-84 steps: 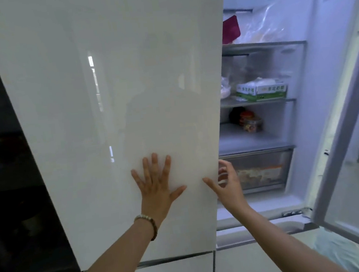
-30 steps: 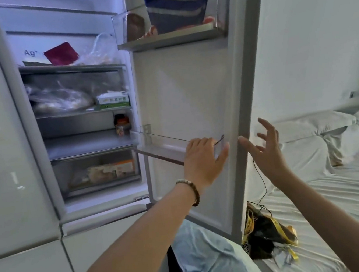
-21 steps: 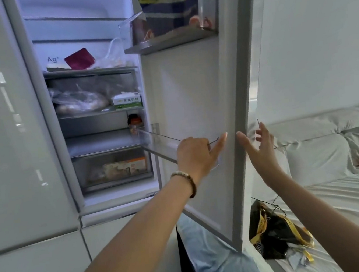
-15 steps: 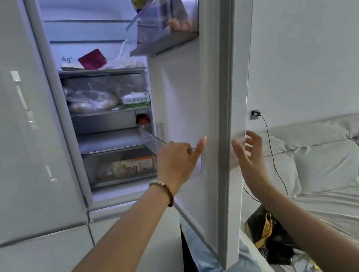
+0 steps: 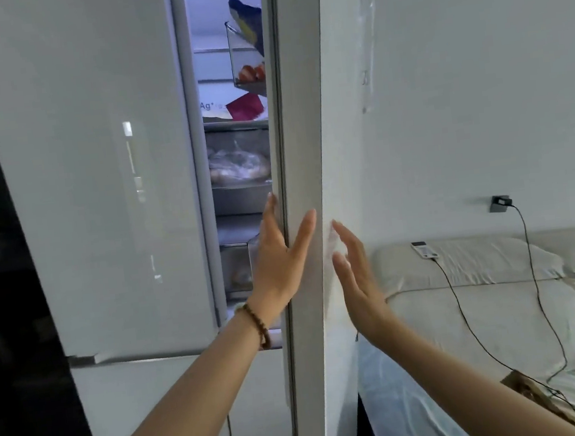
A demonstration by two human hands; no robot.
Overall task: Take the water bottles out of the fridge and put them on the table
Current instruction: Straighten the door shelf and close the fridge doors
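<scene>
The white fridge's right door (image 5: 302,152) stands nearly edge-on to me, leaving a narrow gap onto the shelves (image 5: 240,187). My left hand (image 5: 277,254), with a bead bracelet on the wrist, lies on the door's edge, fingers on the inner side and thumb across the edge. My right hand (image 5: 354,274) is flat and spread against the door's outer face. The left door (image 5: 96,167) is closed. I see no water bottle. Through the gap show a bagged food item (image 5: 238,166), a dark red packet (image 5: 246,106) and a door bin (image 5: 249,69) with a packet in it.
A bed with white pillows (image 5: 482,296) and sheets lies right of the fridge. A phone (image 5: 422,249) rests on a pillow, its cable running to a wall charger (image 5: 501,202). A light blue cloth (image 5: 397,401) lies below the door. A dark area fills the far left.
The right door has swung from wide open to nearly closed. My left hand moved from the door's inner bin to its edge; my right hand came onto the outer face.
</scene>
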